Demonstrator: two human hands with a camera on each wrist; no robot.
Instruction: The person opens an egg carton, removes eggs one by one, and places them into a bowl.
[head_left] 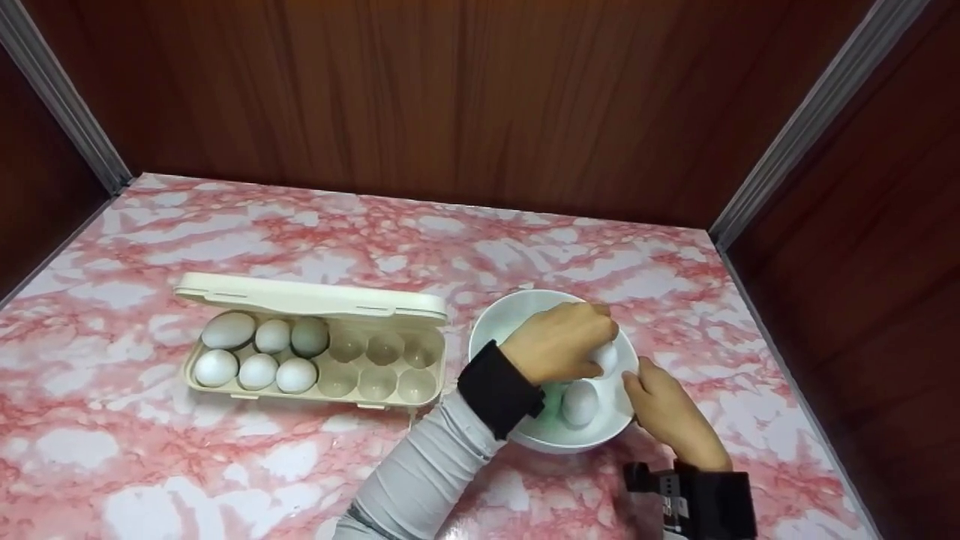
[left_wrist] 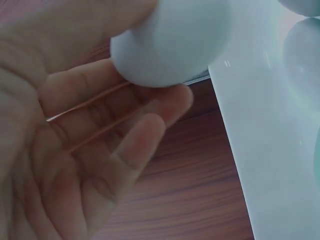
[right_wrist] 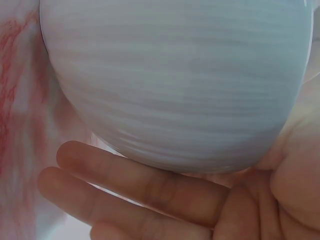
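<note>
A white bowl (head_left: 510,304) stands on the pink marbled table. My left hand (head_left: 559,341) reaches into it and pinches a white egg (head_left: 606,358) in its fingertips, just above the bowl's inside. The left wrist view shows that egg (left_wrist: 170,45) held above my fingers (left_wrist: 125,145), beside the bowl's wall (left_wrist: 265,150). Another egg (head_left: 580,403) lies in the bowl's bottom. My right hand (head_left: 664,409) grips the bowl at its right side, thumb at the rim. In the right wrist view its fingers (right_wrist: 140,185) lie under the bowl's outer wall (right_wrist: 175,85).
An open cream egg carton (head_left: 315,300) sits left of the bowl, its lid tipped back. Several white eggs (head_left: 257,370) fill its left cups; the right cups are bare. Dark wooden walls close in the table at the back and on both sides.
</note>
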